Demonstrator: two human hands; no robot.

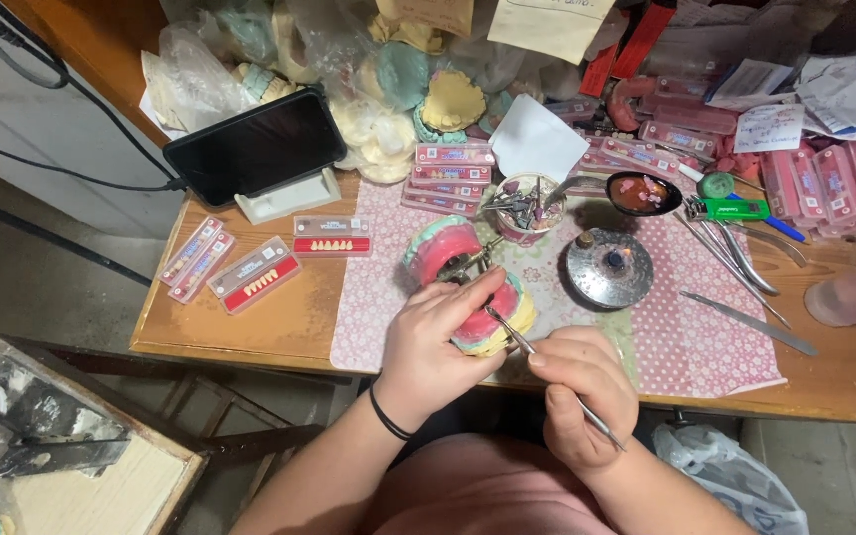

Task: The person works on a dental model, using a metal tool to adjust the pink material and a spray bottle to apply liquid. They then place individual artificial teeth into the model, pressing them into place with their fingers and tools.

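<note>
From the head view, we saw our left hand (438,342) curled around a dental model (492,319) of pink wax on yellow plaster, which sat on the pink dotted mat (705,337) just left of the round metal burner (607,267). Our right hand (582,396) pinched a thin metal tool (537,357) like a pen, its tip touching the model's wax near our left thumb. Behind the model lay its hinged other half (443,248), with a cup of burs (527,206) past that, and tooth cards (255,274) well to the burner's left beside a phone (255,147).
</note>
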